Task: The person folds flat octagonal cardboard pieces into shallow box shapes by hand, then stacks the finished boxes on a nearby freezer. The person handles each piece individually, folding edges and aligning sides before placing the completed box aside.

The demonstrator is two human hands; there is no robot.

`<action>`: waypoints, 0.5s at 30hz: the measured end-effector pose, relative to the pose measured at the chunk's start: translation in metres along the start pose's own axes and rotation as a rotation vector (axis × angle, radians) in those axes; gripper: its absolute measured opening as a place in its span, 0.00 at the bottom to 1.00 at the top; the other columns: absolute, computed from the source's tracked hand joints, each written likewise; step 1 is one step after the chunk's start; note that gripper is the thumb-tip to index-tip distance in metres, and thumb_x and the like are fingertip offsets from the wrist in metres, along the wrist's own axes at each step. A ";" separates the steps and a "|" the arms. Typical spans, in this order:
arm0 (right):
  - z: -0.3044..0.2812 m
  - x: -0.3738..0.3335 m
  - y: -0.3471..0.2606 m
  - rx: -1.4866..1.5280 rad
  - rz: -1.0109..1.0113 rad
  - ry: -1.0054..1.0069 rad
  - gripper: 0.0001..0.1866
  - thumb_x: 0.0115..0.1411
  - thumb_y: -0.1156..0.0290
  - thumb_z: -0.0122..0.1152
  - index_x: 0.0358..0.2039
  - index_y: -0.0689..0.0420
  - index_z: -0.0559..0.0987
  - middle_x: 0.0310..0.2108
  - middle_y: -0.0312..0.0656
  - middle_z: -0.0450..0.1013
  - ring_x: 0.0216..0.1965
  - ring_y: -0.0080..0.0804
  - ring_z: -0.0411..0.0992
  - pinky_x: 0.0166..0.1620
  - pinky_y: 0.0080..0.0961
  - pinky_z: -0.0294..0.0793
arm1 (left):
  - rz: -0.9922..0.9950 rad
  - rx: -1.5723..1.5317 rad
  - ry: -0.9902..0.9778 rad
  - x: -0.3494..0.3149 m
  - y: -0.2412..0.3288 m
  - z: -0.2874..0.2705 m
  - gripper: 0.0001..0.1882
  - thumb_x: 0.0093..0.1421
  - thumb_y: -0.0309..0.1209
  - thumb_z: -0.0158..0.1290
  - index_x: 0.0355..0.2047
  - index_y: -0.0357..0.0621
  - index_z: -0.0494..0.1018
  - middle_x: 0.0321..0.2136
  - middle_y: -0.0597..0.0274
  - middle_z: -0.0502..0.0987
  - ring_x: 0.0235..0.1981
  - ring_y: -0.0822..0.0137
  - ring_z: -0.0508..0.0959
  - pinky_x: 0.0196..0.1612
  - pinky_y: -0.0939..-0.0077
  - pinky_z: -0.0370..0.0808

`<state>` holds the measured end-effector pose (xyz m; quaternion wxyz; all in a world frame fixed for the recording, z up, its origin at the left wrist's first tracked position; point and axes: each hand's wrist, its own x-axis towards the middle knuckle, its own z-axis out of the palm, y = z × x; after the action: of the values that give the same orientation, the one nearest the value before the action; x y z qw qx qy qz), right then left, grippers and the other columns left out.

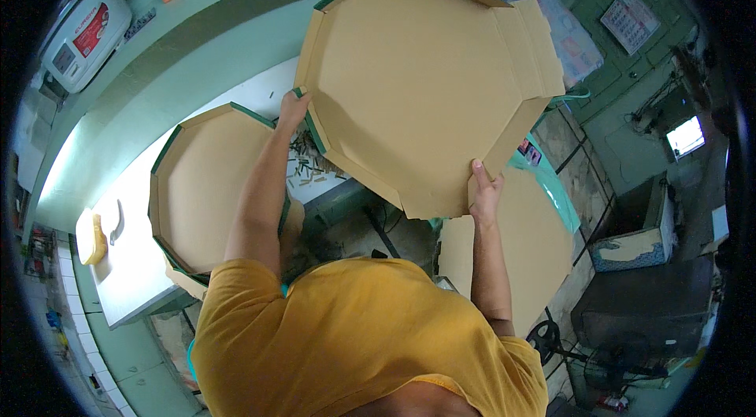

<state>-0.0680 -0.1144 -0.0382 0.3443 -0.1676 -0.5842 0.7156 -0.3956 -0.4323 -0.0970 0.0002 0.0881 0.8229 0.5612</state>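
Our left grip [294, 108] and right grip [485, 196] pinched the cardboard tray [417, 86] by its edges — we saw most walls [362, 174] raised, the upper-right flap [537, 55] not yet folded.

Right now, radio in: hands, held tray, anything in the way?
Left hand, right hand: both gripping the held tray by its edges. Tray raised, right-side flap unfolded. Nothing seen blocking either hand; second tray sits left.

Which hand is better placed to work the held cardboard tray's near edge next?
Probably the right hand: it holds the cardboard tray by the near edge, while the left hand holds the left wall.
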 end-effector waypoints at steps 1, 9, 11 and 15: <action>0.000 -0.002 -0.001 -0.013 -0.007 0.027 0.19 0.59 0.73 0.60 0.49 0.67 0.70 0.41 0.42 0.75 0.41 0.30 0.73 0.50 0.27 0.70 | 0.016 0.031 -0.003 -0.001 0.000 0.000 0.15 0.55 0.33 0.53 0.39 0.35 0.77 0.31 0.57 0.80 0.34 0.64 0.79 0.36 0.69 0.74; -0.006 -0.013 -0.021 -0.020 0.082 0.065 0.17 0.60 0.73 0.58 0.48 0.66 0.72 0.41 0.40 0.75 0.42 0.28 0.72 0.49 0.27 0.69 | 0.002 -0.048 -0.151 -0.009 0.006 -0.001 0.19 0.52 0.39 0.55 0.39 0.36 0.77 0.30 0.53 0.80 0.32 0.58 0.80 0.37 0.66 0.73; -0.001 -0.015 -0.015 -0.002 0.067 0.026 0.16 0.60 0.73 0.58 0.47 0.66 0.72 0.41 0.40 0.74 0.42 0.28 0.72 0.48 0.27 0.69 | 0.052 0.213 -0.081 -0.008 0.011 0.002 0.21 0.51 0.42 0.56 0.37 0.36 0.77 0.29 0.58 0.80 0.31 0.61 0.79 0.37 0.67 0.74; 0.003 -0.014 0.000 0.022 0.033 0.126 0.14 0.60 0.73 0.59 0.45 0.66 0.73 0.40 0.40 0.74 0.41 0.28 0.71 0.46 0.26 0.69 | -0.016 -0.049 0.057 -0.012 0.023 0.012 0.24 0.54 0.47 0.53 0.35 0.34 0.77 0.30 0.59 0.79 0.30 0.61 0.78 0.36 0.66 0.74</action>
<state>-0.0601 -0.1257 -0.0395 0.3704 -0.2179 -0.5508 0.7155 -0.3793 -0.4142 -0.0813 -0.0164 0.0654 0.8093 0.5835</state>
